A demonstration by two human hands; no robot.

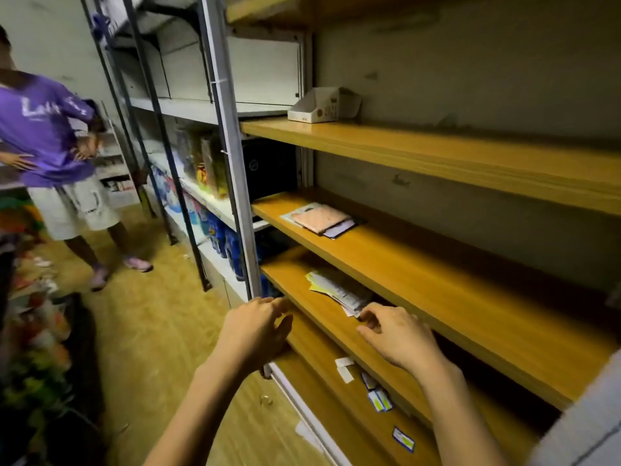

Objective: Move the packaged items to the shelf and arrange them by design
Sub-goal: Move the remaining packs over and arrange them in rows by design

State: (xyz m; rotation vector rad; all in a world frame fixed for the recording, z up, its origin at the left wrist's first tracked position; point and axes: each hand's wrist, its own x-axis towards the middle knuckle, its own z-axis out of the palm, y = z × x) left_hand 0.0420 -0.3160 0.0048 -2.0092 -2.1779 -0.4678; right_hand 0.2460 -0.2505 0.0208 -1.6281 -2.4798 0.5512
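Note:
A wooden shelf unit (437,297) fills the right side. A pile of flat white and yellow packets (339,290) lies on the third board down. My right hand (396,334) hovers at that pile's near end, fingers loosely curled, fingertips at the packets' edge, holding nothing that shows. My left hand (255,327) is at the shelf's left front corner, fingers relaxed and empty. A stack of flat pink and dark packets (321,218) lies on the board above. Small blue-and-white packets (379,396) lie on the lower board.
An open white cardboard display box (322,104) stands on the upper board. Grey metal racks (221,136) with goods stand to the left. A person in a purple shirt (43,129) stands in the aisle. Colourful goods (33,331) line the left edge.

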